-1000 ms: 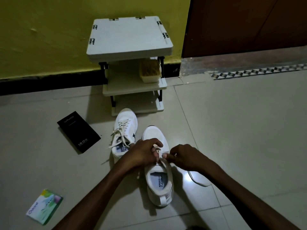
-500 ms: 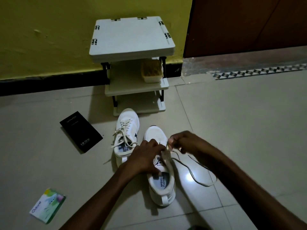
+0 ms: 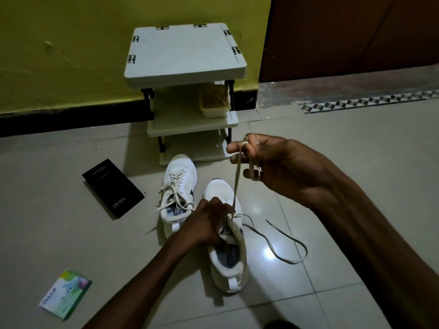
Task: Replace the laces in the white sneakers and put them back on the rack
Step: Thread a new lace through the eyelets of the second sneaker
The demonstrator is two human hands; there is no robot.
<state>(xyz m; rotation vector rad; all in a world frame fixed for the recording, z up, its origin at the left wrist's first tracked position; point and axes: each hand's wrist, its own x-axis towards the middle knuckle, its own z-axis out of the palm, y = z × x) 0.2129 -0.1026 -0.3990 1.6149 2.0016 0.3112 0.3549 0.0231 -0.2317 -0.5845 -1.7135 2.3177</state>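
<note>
Two white sneakers stand on the tiled floor before the white rack (image 3: 185, 53). The left sneaker (image 3: 178, 193) has its cream lace tied loosely. My left hand (image 3: 206, 224) grips the tongue area of the right sneaker (image 3: 225, 252). My right hand (image 3: 268, 165) is raised above the shoe and pinches the cream lace (image 3: 236, 184), which is wound round its fingers and runs taut down to the eyelets. The lace's loose end (image 3: 285, 241) trails in a loop on the floor to the right.
A black phone box (image 3: 112, 187) lies left of the sneakers. A green and white packet (image 3: 65, 294) lies near the bottom left. A beige container (image 3: 213, 100) sits on the rack's middle shelf. A yellow wall and a brown door stand behind.
My right hand has risen up and away from the right sneaker, drawing the lace taut through the eyelets. My left hand has stayed on the shoe.
</note>
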